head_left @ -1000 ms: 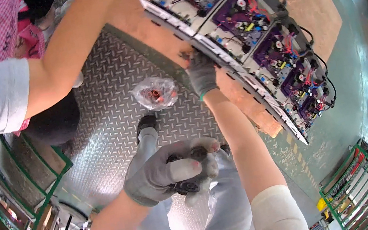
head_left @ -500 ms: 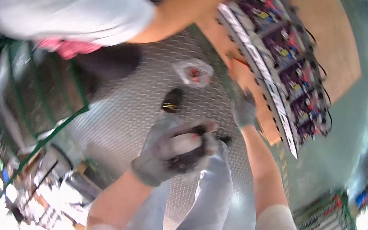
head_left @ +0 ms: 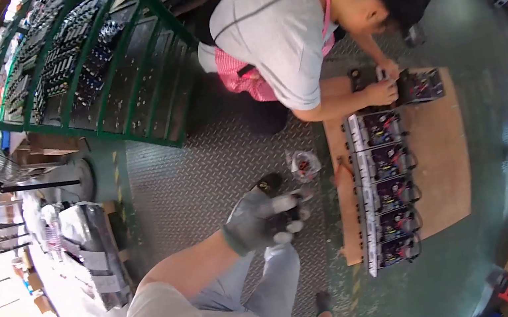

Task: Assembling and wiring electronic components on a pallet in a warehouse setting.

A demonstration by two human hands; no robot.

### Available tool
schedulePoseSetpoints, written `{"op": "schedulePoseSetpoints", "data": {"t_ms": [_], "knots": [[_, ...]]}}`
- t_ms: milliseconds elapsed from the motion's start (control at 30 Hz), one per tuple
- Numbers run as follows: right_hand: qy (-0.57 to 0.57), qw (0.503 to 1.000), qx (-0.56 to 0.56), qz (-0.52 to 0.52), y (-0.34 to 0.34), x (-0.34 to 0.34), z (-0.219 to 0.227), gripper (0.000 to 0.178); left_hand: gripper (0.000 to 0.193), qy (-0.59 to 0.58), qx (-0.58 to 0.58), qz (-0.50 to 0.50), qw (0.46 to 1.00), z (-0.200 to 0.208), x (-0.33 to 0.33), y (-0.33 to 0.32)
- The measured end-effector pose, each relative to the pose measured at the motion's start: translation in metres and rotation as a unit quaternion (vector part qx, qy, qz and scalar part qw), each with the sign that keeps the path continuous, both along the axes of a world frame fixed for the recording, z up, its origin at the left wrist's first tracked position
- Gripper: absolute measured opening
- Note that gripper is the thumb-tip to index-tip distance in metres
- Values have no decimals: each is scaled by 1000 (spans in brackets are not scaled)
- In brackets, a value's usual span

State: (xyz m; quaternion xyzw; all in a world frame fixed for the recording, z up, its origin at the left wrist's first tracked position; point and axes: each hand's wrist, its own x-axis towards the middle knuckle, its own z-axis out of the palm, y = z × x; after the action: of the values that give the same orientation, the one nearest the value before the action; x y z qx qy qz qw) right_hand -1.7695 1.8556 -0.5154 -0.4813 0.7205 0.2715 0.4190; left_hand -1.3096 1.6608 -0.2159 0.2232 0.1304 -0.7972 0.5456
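Observation:
My left hand [head_left: 266, 220], in a grey glove with pale fingertips, is raised in front of my knees. Its fingers curl around something black [head_left: 276, 224], mostly covered by the fingers and too blurred to name. Low in the picture, my right hand [head_left: 322, 302] shows only as a small dark piece of glove beyond the forearm; its fingers cannot be made out. To the right, a row of several black electronic units [head_left: 392, 194] with coloured wires lies along a pale strip [head_left: 366, 197] on a wooden board [head_left: 441, 171].
A co-worker [head_left: 286, 32] leans over the board's far end, both hands on another unit [head_left: 422, 85]. Orange-handled pliers [head_left: 343, 169] lie on the board's left side. A clear bag of reddish parts [head_left: 303, 165] rests on the metal floor. Green racks [head_left: 129, 135] stand at far left.
The view has swung, bringing more of the co-worker and racks in. My right hand has moved from beside the row of units down to the lower edge. My left hand stays curled.

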Motion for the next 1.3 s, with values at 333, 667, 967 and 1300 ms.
{"op": "schedulePoseSetpoints", "data": {"t_ms": [333,667,967,1300], "knots": [[-56,974,-147,-162,-19,-6,168,43,32,147,-17,11,989,87,10,114],[-12,940,-85,-329,163,25,209,43,32,120,-54,-120,984,132,-14,58],[-32,869,-53,-491,346,-105,125,45,35,241,-40,-243,939,161,-210,44],[11,777,-234,-584,369,-407,168,15,28,194,-37,-233,952,181,-421,44]]}}
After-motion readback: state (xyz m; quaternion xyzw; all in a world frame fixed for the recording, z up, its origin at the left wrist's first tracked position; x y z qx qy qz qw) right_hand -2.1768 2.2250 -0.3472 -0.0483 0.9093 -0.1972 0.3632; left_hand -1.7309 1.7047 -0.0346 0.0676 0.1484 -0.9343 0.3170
